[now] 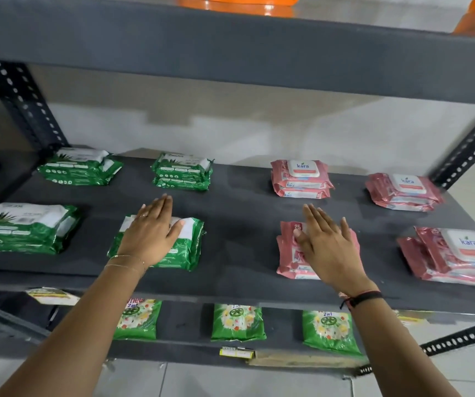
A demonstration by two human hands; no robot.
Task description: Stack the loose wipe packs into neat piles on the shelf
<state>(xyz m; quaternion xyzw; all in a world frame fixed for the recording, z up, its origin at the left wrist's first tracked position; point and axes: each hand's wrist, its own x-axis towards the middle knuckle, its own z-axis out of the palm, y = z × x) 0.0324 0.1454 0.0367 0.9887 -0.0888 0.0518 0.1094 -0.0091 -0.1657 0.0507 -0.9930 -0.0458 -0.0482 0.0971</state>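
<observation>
On the dark grey shelf (239, 213) lie piles of wipe packs: green ones on the left half, pink ones on the right. My left hand (151, 234) rests flat, fingers extended, on top of the front green pile (187, 247). My right hand (326, 245) lies flat on the front pink pile (288, 253). Neither hand grips a pack. Other green piles sit at the front left (24, 227), back left (80, 169) and back middle (182, 171). More pink piles sit at the back (300, 179), back right (402, 191) and front right (454, 256).
A grey shelf board (230, 50) hangs close overhead, with orange items (239, 2) on it. Perforated uprights (21, 101) stand at both back corners. The lower shelf holds green detergent pouches (237, 322).
</observation>
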